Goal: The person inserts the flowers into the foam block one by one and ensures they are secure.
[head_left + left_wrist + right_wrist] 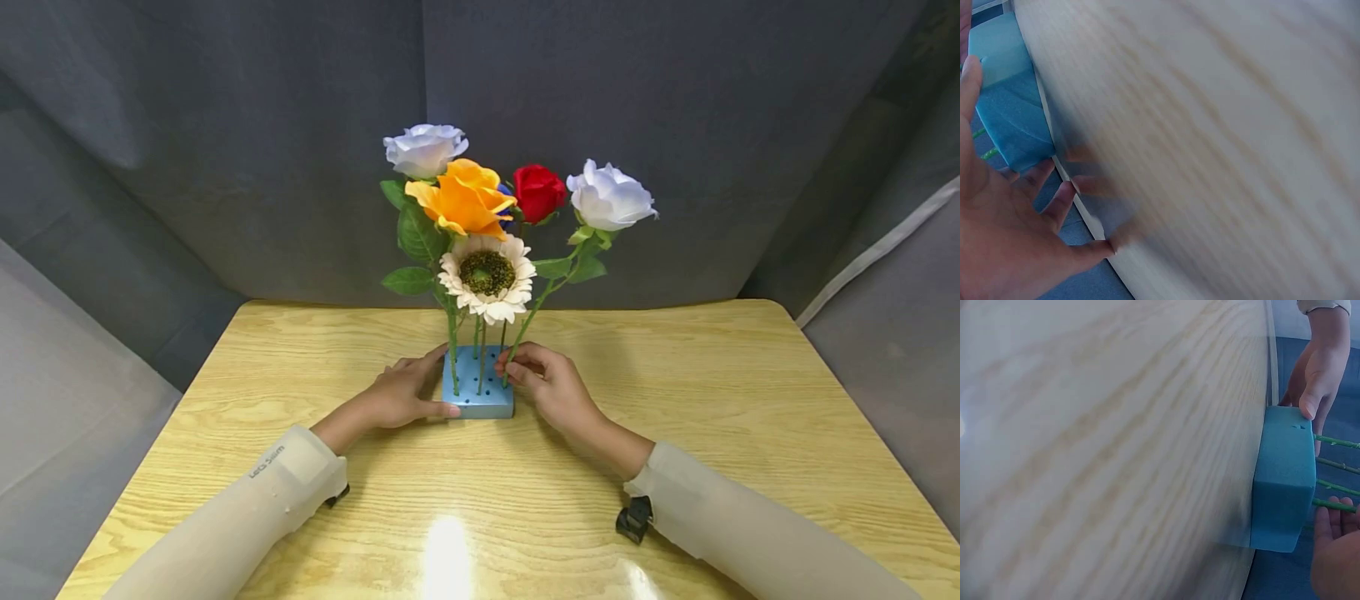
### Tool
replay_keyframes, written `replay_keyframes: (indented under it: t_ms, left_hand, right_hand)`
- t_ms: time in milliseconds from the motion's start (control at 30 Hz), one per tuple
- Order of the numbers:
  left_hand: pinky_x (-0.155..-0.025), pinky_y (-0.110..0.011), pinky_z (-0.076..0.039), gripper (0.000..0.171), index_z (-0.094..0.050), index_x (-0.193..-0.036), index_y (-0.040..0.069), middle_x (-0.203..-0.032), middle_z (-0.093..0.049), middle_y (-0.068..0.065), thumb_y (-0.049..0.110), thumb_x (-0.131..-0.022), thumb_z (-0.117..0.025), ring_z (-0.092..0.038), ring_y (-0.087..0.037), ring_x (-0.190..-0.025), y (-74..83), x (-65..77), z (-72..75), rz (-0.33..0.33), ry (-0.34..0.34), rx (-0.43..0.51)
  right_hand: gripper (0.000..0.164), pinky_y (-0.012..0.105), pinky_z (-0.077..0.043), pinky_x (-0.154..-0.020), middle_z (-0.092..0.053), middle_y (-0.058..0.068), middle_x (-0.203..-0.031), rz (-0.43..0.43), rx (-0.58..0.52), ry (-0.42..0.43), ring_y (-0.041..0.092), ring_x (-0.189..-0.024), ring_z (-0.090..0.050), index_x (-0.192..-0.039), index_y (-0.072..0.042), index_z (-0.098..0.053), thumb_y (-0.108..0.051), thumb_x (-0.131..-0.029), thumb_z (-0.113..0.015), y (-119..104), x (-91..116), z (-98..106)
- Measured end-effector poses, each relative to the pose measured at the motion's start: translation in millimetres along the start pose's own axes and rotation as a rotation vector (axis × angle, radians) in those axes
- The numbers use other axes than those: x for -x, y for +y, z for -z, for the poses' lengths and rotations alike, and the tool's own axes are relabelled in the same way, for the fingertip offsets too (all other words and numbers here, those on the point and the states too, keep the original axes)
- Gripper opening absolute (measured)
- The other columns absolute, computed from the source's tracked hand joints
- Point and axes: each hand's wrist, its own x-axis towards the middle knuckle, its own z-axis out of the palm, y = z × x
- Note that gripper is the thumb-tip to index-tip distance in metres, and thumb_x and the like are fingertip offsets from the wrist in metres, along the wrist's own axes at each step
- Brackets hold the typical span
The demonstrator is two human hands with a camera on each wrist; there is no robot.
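A light blue block [480,407] with holes in its top stands on the table and holds several upright artificial flowers. My left hand [405,392] spans its left side, thumb on the front face and a finger at the back corner. With thumb and fingers, my right hand [551,383] pinches the green stem of the right white rose [611,196] low down, just above the block. That stem leans right; whether its end sits in a hole is hidden by the fingers. Also in the block are an orange rose [465,198], a cream sunflower [487,277], a red rose [538,193] and another white rose [425,150].
A blue flower [506,204] is mostly hidden behind the orange rose. Under everything lies a pale wooden table [360,517], its far edge close to a dark grey curtain [300,150]. Grey fabric hangs at both sides as well.
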Motion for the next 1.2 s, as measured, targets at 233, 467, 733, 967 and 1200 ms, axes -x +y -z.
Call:
replay_keyframes:
  t_ms: [233,467,733,967,1200]
  left_hand:
    - [-0.118,-0.074,-0.006,0.112,-0.002,-0.167,0.038,-0.169,-0.026,-0.009,0.075,-0.083,-0.068,-0.019,-0.04,-0.155,-0.4,0.6,0.0,0.008,0.0,0.004]
    - [-0.118,-0.074,-0.006,0.111,0.0,-0.166,0.04,-0.17,-0.024,-0.007,0.074,-0.084,-0.068,-0.017,-0.039,-0.156,-1.1,0.6,0.9,0.004,-0.006,0.003]
    - [-0.119,-0.074,-0.007,0.112,0.001,-0.166,0.041,-0.17,-0.023,-0.006,0.075,-0.084,-0.067,-0.018,-0.039,-0.156,-1.4,1.0,1.1,0.006,-0.009,0.005]
    - [-0.119,-0.073,-0.008,0.111,0.0,-0.166,0.039,-0.171,-0.021,-0.005,0.073,-0.085,-0.068,-0.02,-0.04,-0.155,1.8,1.5,0.8,-0.015,-0.005,0.004]
    - [-0.119,-0.073,-0.009,0.115,0.0,-0.168,0.029,-0.171,-0.02,-0.008,0.072,-0.085,-0.068,-0.022,-0.043,-0.154,3.2,2.7,-0.9,-0.051,-0.012,-0.003]
  right_hand:
    - [0.015,0.042,-0.058,-0.093,-0.069,0.025,-0.12,0.011,-0.037,-0.015,0.038,-0.11,-0.071,-0.111,0.008,-0.067,-0.002,-0.103,-0.061,2,-1,2]
    - [0.02,0.046,-0.058,-0.093,-0.072,0.022,-0.116,0.026,0.037,-0.011,0.032,-0.108,-0.072,-0.118,0.004,-0.069,-0.006,-0.102,-0.064,3,1,9]
    - [0.026,0.027,-0.055,-0.094,-0.074,0.016,-0.115,0.017,0.132,0.003,0.031,-0.108,-0.071,-0.123,0.002,-0.069,-0.008,-0.099,-0.07,5,4,20]
    - [0.034,0.031,-0.055,-0.096,-0.071,0.02,-0.123,0.005,0.247,-0.01,0.029,-0.112,-0.069,-0.131,0.001,-0.065,-0.013,-0.1,-0.069,0,18,43]
    - [0.049,0.052,-0.053,-0.101,-0.061,0.02,-0.141,-0.022,0.507,-0.061,0.037,-0.126,-0.061,-0.145,-0.004,-0.054,-0.028,-0.104,-0.066,-5,42,69]
